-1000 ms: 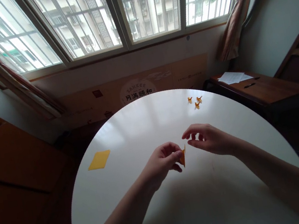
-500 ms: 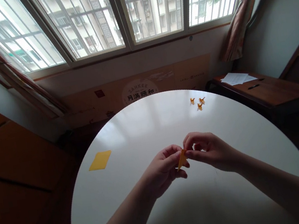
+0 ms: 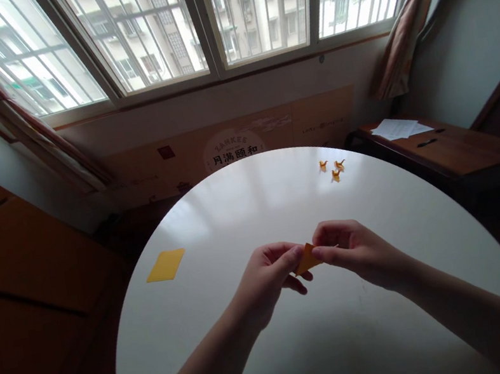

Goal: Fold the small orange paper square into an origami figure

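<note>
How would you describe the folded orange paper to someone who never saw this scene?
Over the round white table, find the bare left hand and right hand. Pinched between them is the small folded orange paper: it alone is held, unlike the flat yellow paper and three orange paper figures.

Left hand (image 3: 271, 280) and right hand (image 3: 358, 252) both bare, fingers (image 3: 281, 248) slim with rounded ends, thumbs (image 3: 287, 263) thicker than the fingers beside them. Behind the fingers, bare wrists (image 3: 247, 307), narrower than the palms. Farther back from the fingers, left forearm (image 3: 203, 363) and right forearm (image 3: 470, 309), bare, smooth-outlined, widening toward the frame edge. Nail detail too small and dim.
</note>
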Action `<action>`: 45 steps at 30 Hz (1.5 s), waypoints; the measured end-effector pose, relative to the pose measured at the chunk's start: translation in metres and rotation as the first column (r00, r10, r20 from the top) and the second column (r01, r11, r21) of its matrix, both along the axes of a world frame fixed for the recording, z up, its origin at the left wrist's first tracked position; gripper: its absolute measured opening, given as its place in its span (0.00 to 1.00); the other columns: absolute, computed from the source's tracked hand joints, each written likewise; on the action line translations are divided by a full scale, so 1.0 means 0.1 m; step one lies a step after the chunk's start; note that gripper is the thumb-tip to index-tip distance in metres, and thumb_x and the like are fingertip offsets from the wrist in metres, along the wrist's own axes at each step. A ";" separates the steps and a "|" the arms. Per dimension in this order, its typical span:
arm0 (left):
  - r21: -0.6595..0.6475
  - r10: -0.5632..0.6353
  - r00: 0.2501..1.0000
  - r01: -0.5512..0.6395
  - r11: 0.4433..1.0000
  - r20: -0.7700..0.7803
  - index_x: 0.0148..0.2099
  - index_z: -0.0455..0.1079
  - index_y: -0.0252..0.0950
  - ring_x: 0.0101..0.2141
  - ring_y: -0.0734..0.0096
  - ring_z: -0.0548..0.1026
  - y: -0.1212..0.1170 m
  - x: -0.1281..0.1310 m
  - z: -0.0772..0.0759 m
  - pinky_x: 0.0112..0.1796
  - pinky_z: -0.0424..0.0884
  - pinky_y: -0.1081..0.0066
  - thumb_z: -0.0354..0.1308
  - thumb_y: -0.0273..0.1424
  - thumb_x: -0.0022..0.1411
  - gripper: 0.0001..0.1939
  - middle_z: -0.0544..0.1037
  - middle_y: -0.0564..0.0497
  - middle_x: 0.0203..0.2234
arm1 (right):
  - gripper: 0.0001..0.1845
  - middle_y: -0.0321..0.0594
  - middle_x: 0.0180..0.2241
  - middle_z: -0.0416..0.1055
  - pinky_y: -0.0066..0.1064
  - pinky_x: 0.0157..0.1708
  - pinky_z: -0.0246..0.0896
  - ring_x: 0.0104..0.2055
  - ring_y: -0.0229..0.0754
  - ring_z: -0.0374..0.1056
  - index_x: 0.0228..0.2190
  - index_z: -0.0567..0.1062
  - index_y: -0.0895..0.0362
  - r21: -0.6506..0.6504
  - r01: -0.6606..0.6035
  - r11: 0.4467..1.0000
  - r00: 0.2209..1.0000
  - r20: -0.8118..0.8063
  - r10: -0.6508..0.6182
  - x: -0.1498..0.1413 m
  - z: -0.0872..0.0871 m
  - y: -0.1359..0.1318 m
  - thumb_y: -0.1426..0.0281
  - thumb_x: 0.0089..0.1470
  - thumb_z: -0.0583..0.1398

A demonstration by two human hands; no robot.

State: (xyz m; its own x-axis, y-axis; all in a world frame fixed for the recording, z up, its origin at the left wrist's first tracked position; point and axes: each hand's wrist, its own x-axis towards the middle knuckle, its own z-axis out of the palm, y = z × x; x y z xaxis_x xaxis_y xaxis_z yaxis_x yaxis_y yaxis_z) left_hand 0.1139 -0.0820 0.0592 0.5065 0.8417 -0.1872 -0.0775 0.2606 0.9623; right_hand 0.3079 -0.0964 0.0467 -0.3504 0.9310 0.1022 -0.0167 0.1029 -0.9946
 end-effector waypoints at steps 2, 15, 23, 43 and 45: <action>-0.006 0.000 1.000 0.000 1.000 -0.014 0.34 0.79 0.29 0.25 0.73 0.74 0.01 0.00 -0.01 0.23 0.71 0.76 0.69 0.42 0.54 0.18 0.76 0.48 0.26 | 0.14 0.36 0.26 0.69 0.29 0.27 0.55 0.28 0.38 0.62 0.29 0.74 0.57 0.001 0.002 1.000 1.000 -0.003 -0.002 0.00 0.00 0.00 0.59 0.54 0.66; -0.177 0.001 1.000 0.000 0.984 0.008 0.28 0.69 0.31 0.14 0.82 0.63 0.02 0.01 -0.07 0.12 0.61 0.80 0.66 0.41 0.53 0.17 0.70 0.54 0.20 | 0.17 0.33 0.22 0.66 0.24 0.20 0.40 0.23 0.32 0.55 0.25 0.70 0.58 -0.324 -0.052 0.945 0.997 -0.076 0.029 -0.05 -0.09 0.04 0.58 0.50 0.67; -0.188 -0.030 0.999 0.023 0.982 -0.036 0.29 0.69 0.31 0.15 0.82 0.63 0.02 0.01 -0.07 0.13 0.60 0.80 0.64 0.40 0.54 0.16 0.70 0.54 0.21 | 0.17 0.34 0.23 0.66 0.24 0.20 0.38 0.23 0.32 0.56 0.26 0.69 0.58 -0.444 -0.123 0.888 0.985 -0.162 0.055 -0.06 -0.16 0.04 0.57 0.51 0.65; 0.484 0.151 0.806 0.184 0.855 -0.572 0.31 0.71 0.35 0.21 0.73 0.69 0.02 -0.04 -0.04 0.23 0.63 0.75 0.52 0.36 0.66 0.13 0.72 0.54 0.18 | 0.13 0.34 0.25 0.68 0.27 0.26 0.55 0.27 0.36 0.61 0.29 0.73 0.57 -0.022 -0.023 1.000 0.984 0.178 0.026 -0.04 -0.15 0.07 0.61 0.59 0.61; 0.575 0.207 0.789 0.215 0.789 -0.579 0.31 0.72 0.35 0.23 0.73 0.70 0.02 -0.05 -0.04 0.26 0.64 0.74 0.53 0.34 0.66 0.13 0.73 0.53 0.20 | 0.09 0.36 0.28 0.70 0.28 0.28 0.58 0.31 0.38 0.64 0.31 0.74 0.57 0.068 -0.009 0.998 0.977 0.214 -0.006 -0.04 -0.16 0.07 0.64 0.59 0.61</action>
State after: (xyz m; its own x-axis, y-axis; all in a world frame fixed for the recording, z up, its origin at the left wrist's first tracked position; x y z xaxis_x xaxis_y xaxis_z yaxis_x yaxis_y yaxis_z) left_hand 0.1094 -0.0802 0.0553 0.4725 0.8774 0.0830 0.5494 -0.3669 0.7507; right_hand 0.3039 -0.0891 0.0311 -0.3729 0.9237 0.0880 0.1958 0.1711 -0.9656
